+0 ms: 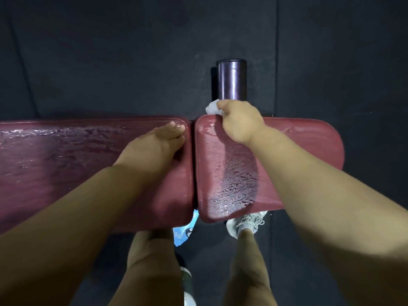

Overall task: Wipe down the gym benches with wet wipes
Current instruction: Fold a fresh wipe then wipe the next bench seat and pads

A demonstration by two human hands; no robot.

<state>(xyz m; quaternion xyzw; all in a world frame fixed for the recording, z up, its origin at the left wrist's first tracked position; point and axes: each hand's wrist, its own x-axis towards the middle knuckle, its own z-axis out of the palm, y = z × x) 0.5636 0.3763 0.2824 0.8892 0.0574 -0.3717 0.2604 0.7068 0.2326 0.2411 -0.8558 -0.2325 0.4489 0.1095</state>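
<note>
- Two pads made up the maroon bench (309,146), both wet-streaked.
- Your right hand (239,122) closed round a crumpled wipe (212,108) at the far edge.
- Your left hand (154,146) lay flat, open, holding nothing.

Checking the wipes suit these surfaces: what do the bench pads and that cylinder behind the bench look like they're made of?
Bench pads: maroon vinyl or faux-leather upholstery, by the look. Smooth, slightly glossy, with a raised seam around the rim, and moisture beads on top rather than soaking in. Cylinder: dark purple with a bright lengthwise sheen; glossy vinyl over a roller or coated metal, I can't tell which.
</note>
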